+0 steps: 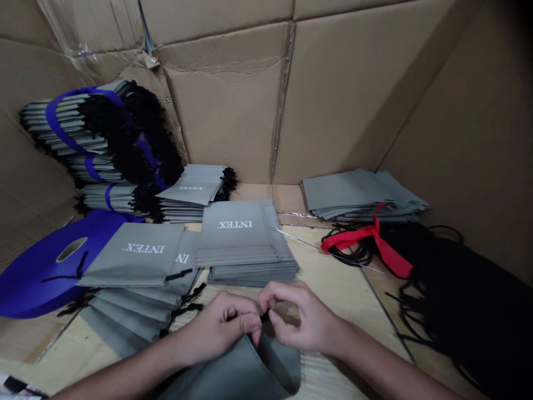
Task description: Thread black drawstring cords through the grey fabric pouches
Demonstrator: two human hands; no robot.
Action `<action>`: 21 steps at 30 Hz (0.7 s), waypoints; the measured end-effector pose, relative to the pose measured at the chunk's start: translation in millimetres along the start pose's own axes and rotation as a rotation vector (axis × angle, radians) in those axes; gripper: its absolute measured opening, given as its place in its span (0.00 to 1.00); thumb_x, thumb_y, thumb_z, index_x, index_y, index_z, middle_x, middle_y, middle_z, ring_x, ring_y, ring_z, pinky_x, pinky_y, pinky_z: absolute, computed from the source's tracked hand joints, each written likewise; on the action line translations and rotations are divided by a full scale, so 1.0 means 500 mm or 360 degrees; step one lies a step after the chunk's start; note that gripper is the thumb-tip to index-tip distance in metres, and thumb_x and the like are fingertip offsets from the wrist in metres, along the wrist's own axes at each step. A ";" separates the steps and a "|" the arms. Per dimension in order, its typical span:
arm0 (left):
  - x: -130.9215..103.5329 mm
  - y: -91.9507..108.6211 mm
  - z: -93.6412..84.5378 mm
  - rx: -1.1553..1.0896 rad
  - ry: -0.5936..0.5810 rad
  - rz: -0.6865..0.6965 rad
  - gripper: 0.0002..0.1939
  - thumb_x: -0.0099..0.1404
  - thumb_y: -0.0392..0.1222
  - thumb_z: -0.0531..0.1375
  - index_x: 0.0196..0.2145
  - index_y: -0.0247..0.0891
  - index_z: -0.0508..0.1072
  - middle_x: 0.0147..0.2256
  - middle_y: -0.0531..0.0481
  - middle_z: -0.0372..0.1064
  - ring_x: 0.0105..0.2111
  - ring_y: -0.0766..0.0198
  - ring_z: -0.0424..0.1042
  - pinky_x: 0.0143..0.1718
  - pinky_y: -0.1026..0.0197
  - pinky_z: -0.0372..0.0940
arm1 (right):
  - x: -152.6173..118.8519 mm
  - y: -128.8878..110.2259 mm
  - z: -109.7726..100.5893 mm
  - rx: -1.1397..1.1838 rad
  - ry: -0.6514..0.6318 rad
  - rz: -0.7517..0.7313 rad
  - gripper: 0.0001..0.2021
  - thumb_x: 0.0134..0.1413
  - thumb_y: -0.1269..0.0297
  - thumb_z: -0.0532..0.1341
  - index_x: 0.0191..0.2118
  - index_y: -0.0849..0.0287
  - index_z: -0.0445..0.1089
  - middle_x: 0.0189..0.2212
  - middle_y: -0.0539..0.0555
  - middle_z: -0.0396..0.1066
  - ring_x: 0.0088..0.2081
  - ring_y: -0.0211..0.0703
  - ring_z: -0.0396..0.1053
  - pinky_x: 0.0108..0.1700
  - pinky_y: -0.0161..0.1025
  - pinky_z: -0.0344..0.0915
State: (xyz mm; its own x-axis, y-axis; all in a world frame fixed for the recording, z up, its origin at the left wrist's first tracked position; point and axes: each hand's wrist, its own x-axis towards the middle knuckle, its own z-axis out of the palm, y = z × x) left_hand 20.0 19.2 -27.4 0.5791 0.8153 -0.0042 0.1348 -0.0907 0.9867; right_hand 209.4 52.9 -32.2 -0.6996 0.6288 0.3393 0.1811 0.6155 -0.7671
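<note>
Near the bottom middle, a grey pouch point(233, 369) lies with its mouth facing right. My left hand point(233, 325) pinches the pouch's upper edge and a bit of black cord. Close against it, my right hand point(297, 316) is closed at the fingertips on the same short piece of black cord point(265, 316). Just beyond my hands sits a stack of grey pouches point(235, 239) printed INTEX. To the left, more printed pouches with black cord ends point(137, 253) are fanned out. A long thin wire tool point(328, 251) lies right of the stack.
A blue ribbon roll point(31, 272) lies at left, below bundled pouches point(70, 125) tied with blue ribbon. Another corded stack point(187, 194) stands behind. Grey pouches point(358, 194) lie at back right, near black cords point(470, 300) with a red ribbon point(389, 253). Cardboard walls point(225, 105) surround the table.
</note>
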 end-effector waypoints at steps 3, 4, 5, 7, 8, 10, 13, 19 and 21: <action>0.000 -0.001 -0.001 0.0012 0.0039 0.0008 0.28 0.61 0.61 0.52 0.20 0.33 0.68 0.20 0.54 0.58 0.24 0.68 0.57 0.28 0.67 0.52 | -0.002 0.006 -0.007 0.0005 -0.0086 -0.0040 0.06 0.47 0.67 0.61 0.34 0.58 0.65 0.25 0.48 0.68 0.26 0.35 0.66 0.30 0.30 0.63; 0.000 0.000 -0.002 0.0021 0.0047 0.0006 0.28 0.61 0.61 0.52 0.20 0.33 0.68 0.20 0.54 0.57 0.24 0.68 0.57 0.28 0.67 0.51 | -0.002 0.009 -0.006 0.0027 -0.0105 -0.0046 0.07 0.47 0.65 0.62 0.34 0.57 0.65 0.24 0.48 0.68 0.26 0.35 0.66 0.30 0.30 0.63; -0.001 0.000 -0.003 0.0028 0.0047 0.0003 0.28 0.61 0.61 0.52 0.19 0.33 0.68 0.20 0.55 0.57 0.23 0.68 0.56 0.28 0.67 0.51 | -0.003 0.011 -0.004 0.0056 -0.0101 -0.0048 0.09 0.48 0.63 0.63 0.35 0.57 0.66 0.24 0.48 0.68 0.25 0.34 0.67 0.29 0.30 0.63; 0.000 0.003 -0.005 0.0039 0.0027 -0.0010 0.28 0.61 0.62 0.52 0.19 0.33 0.67 0.19 0.55 0.56 0.23 0.68 0.55 0.27 0.67 0.50 | -0.003 0.015 0.001 0.0105 -0.0024 -0.0059 0.10 0.49 0.61 0.64 0.36 0.58 0.66 0.25 0.48 0.69 0.26 0.35 0.67 0.29 0.30 0.64; 0.000 0.004 -0.006 0.0036 0.0018 -0.0022 0.28 0.60 0.62 0.52 0.19 0.33 0.67 0.19 0.55 0.56 0.23 0.68 0.55 0.27 0.67 0.50 | -0.003 0.015 0.004 0.0114 0.0028 -0.0077 0.09 0.49 0.62 0.64 0.35 0.58 0.66 0.26 0.49 0.69 0.27 0.35 0.68 0.30 0.30 0.64; 0.002 0.005 -0.008 0.0027 0.0008 -0.0048 0.28 0.60 0.63 0.52 0.19 0.33 0.66 0.19 0.55 0.55 0.23 0.68 0.54 0.27 0.66 0.49 | -0.002 0.012 0.007 0.0110 0.0098 -0.0095 0.05 0.51 0.65 0.62 0.33 0.58 0.66 0.26 0.50 0.70 0.28 0.35 0.68 0.31 0.30 0.64; 0.004 0.003 -0.010 -0.0020 -0.0024 -0.0063 0.29 0.59 0.64 0.52 0.19 0.33 0.65 0.20 0.54 0.56 0.24 0.67 0.55 0.28 0.66 0.50 | 0.001 0.004 0.007 0.0150 0.0036 -0.0031 0.03 0.50 0.67 0.61 0.33 0.59 0.67 0.26 0.50 0.71 0.28 0.35 0.69 0.31 0.30 0.65; 0.005 -0.009 -0.007 -0.0192 -0.0129 -0.0097 0.28 0.58 0.63 0.54 0.20 0.33 0.65 0.21 0.54 0.56 0.24 0.68 0.55 0.29 0.67 0.51 | 0.002 0.000 0.016 0.0138 0.0085 -0.0206 0.03 0.45 0.70 0.61 0.28 0.59 0.66 0.22 0.47 0.68 0.22 0.31 0.64 0.26 0.26 0.62; 0.003 -0.008 -0.003 -0.0274 -0.0164 -0.0104 0.27 0.58 0.63 0.55 0.20 0.33 0.65 0.22 0.54 0.58 0.25 0.68 0.56 0.30 0.67 0.52 | -0.001 -0.003 0.022 0.0105 0.0120 -0.0263 0.03 0.43 0.72 0.59 0.26 0.58 0.64 0.19 0.46 0.66 0.20 0.30 0.60 0.23 0.26 0.59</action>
State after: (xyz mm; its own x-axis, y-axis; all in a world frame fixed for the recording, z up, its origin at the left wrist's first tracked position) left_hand 19.2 21.7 -31.2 0.6542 0.7524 -0.0768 0.0404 0.0666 0.9970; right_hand 202.1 46.5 -37.4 -0.6620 0.5571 0.5014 0.0207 0.6824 -0.7307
